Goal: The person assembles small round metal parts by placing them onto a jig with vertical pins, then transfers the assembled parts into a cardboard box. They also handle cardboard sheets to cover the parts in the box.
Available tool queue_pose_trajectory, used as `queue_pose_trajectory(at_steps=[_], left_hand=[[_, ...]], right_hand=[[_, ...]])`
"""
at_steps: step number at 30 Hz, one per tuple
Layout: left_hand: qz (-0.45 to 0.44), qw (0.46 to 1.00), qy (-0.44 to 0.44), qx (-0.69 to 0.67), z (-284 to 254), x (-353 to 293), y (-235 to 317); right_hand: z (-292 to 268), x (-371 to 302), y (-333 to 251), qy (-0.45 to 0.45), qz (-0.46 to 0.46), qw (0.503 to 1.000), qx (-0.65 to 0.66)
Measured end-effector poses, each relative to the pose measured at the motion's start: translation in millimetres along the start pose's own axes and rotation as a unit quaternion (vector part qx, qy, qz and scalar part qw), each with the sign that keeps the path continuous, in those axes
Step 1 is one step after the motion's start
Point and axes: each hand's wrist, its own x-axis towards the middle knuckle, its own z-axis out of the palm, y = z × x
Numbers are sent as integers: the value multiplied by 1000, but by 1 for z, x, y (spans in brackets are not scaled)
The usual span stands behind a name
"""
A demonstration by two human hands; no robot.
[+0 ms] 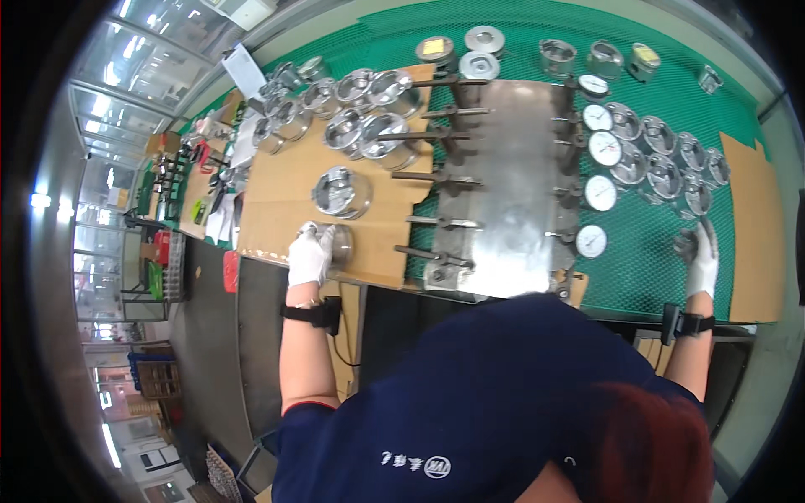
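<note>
In a white glove, my left hand (310, 256) is closed on the side of a metal piston (342, 245) at the near edge of the cardboard sheet (381, 251). Another piston (341, 193) stands just beyond it. Far to the right, my right hand (703, 258), also gloved and grey about the fingers, is over the green mat (637, 268). Its fingers look apart, with nothing plainly held. The nearest piston (696, 199) of a group lies just beyond its fingertips.
Between my hands is a metal plate fixture (511, 184) with bars along its left and round dial gauges (592, 241) along its right. Several pistons (345, 132) crowd the cardboard's far part. More pistons (558, 59) line the back. Another cardboard piece (750, 243) lies far right.
</note>
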Motion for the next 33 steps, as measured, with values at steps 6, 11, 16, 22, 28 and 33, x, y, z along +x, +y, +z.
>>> queue_pose_trajectory(at_steps=[6, 11, 16, 22, 28, 33], left_hand=[[-14, 832, -174, -526, -66, -57, 70], [119, 738, -314, -584, -54, -84, 138], [37, 689, -481, -540, -30, -85, 169], [504, 797, -144, -299, -1, -88, 188], [489, 825, -76, -273, 29, -90, 201], [488, 811, -64, -315, 40, -85, 215]], right_hand=[[109, -103, -60, -266, -104, 956, -69], [208, -181, -72, -516, -294, 787, -168], [215, -184, -54, -418, -373, 792, -244], [232, -185, -38, -307, -431, 742, -411], [201, -186, -34, -350, -305, 831, -305], [178, -183, 6, -421, 130, 884, -155]])
